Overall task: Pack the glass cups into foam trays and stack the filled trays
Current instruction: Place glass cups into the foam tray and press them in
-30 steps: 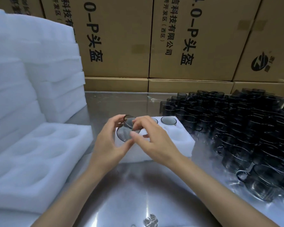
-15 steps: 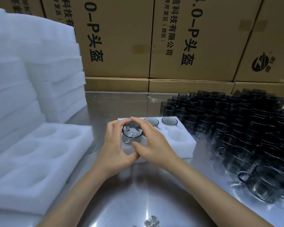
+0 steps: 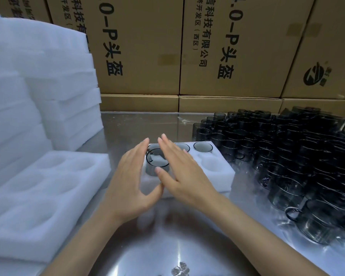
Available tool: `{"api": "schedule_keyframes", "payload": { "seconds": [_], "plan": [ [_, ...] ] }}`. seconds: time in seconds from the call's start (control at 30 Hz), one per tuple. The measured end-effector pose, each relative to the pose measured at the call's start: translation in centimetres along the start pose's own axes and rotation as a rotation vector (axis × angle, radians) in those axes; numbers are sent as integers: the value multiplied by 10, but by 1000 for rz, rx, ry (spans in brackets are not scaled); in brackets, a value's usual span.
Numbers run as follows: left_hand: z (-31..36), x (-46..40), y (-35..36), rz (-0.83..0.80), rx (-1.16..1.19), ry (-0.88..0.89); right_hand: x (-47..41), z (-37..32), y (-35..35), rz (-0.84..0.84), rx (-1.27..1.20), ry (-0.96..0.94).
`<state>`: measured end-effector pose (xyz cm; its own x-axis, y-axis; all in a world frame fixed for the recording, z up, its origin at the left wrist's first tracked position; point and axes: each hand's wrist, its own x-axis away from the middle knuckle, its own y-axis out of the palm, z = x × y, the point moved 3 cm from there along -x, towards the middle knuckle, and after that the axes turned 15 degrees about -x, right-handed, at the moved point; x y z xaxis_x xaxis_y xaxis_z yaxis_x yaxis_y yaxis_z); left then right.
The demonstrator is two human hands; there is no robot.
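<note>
1. Left hand and right hand: both with fingers straight and spread, one either side of a smoked glass cup; neither is closed round anything, and whether the fingertips touch the glass cannot be told
2. The smoked glass cup stands upright in a near-row pocket of the foam tray, its rim well above the foam; it appears only partly seated, so a stray brush from either hand could tip it
3. Seated cups fill the far row; a flat press on the raised cup, if off-centre, could knock it against that glass
4. An empty pocket remains at the near right; stacking before it is filled would leave the tray short
5. Loose glass cups crowd the steel table just beside the tray; a right-hand reach could catch a handle and topple neighbours
6. Empty foam tray and stacked foam at left; soft foam under an uneven load may lean
</note>
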<state>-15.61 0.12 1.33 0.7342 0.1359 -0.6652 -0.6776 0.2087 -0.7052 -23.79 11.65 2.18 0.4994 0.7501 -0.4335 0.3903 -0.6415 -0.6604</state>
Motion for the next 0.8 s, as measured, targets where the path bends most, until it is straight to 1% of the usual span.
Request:
{"api": "schedule_keyframes", "payload": {
  "seconds": [0.1,0.23,0.33,0.43,0.57,0.6,0.67,0.73,0.8],
  "plan": [
    [-5,4,-1,-85,-136,27,4,5,-1,-34,148,32],
    [-9,5,3,-208,-230,-24,1,7,1,-69,277,75],
    [-13,7,6,-281,-349,-9,1,8,6,-92,351,74],
    [-14,9,6,-264,-327,-19,2,10,7,-101,342,84],
    [-16,13,10,-226,-198,-45,1,9,0,-83,293,65],
    [-16,13,10,-214,-160,-47,1,8,-7,-27,254,56],
    [-16,11,8,-160,-100,-21,1,11,-32,193,216,78],
    [-17,8,4,-80,-65,16,7,22,-66,419,323,218],
    [-17,6,1,-34,-41,13,20,35,-95,544,515,407]
  ]
}}
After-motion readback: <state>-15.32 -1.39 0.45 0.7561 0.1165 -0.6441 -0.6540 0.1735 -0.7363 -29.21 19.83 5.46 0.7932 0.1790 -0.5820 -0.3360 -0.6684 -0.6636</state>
